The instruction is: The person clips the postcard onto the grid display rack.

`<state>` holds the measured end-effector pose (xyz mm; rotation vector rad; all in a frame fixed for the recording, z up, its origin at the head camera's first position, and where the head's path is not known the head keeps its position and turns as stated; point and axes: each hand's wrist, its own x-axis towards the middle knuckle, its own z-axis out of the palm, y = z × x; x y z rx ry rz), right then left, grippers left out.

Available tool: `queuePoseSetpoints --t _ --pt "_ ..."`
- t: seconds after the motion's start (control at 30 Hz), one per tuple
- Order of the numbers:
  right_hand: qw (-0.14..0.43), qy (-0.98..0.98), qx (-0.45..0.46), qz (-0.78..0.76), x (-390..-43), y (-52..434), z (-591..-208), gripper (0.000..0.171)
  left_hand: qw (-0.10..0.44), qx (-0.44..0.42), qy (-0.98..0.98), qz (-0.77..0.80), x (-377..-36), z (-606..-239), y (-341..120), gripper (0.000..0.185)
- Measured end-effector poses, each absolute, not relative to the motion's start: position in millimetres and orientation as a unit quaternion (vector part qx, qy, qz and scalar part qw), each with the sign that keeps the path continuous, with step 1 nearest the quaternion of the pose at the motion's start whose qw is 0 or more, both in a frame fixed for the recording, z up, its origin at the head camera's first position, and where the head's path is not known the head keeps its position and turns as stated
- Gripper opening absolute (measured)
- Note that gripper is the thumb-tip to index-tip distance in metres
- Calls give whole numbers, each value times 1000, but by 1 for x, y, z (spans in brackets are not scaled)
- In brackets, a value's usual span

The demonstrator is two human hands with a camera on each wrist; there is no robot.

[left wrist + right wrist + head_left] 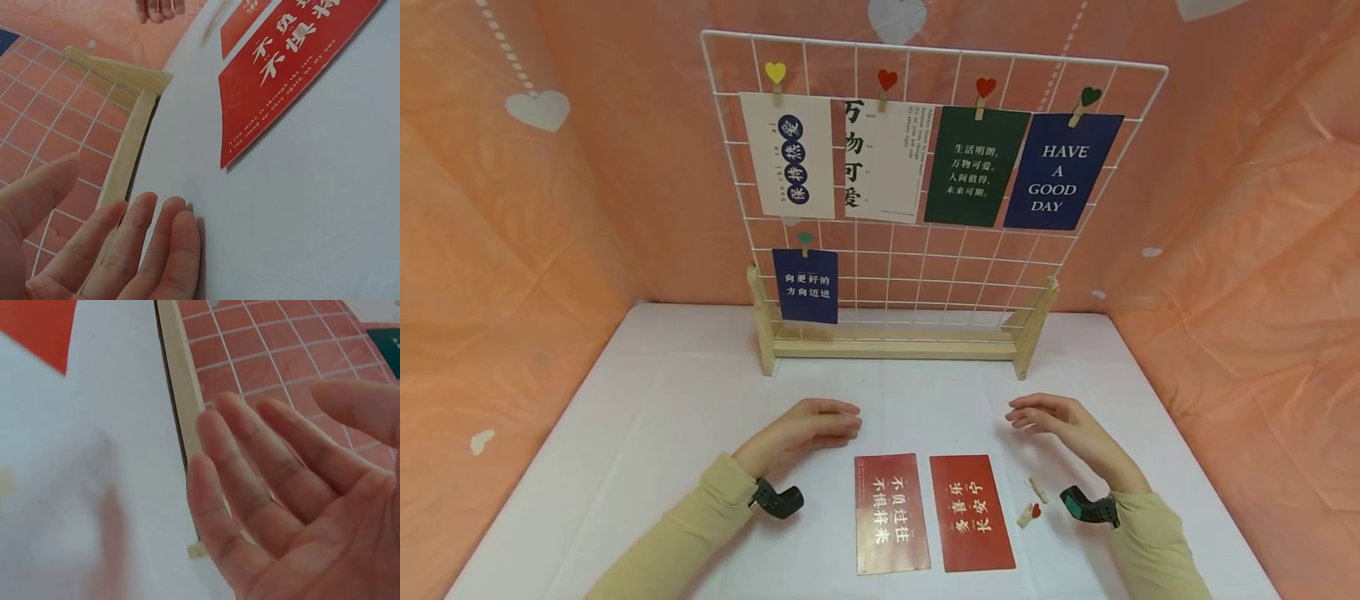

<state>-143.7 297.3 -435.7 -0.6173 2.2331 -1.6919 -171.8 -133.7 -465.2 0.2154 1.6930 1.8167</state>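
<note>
Two red cards lie side by side on the white table: the left card and the right card. My left hand rests on the table just above the left card, fingers relaxed and holding nothing. My right hand hovers above and right of the right card, fingers straight and empty. Two small wooden clips, one with a red heart, lie beside my right wrist.
A white wire grid on a wooden stand rises at the back of the table. Several cards hang on it from heart clips, among them a blue "HAVE A GOOD DAY" card. Pink cloth walls close in both sides.
</note>
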Motion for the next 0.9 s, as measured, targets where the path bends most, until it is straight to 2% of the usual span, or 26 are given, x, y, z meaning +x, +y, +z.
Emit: queuePoseSetpoints --t 0.6,0.9 --pt "221 792 -131 -553 -120 335 -449 35 349 67 651 671 -167 -461 -133 38" --pt "257 781 -130 -554 -111 335 -457 35 346 83 681 640 -166 -460 -134 32"
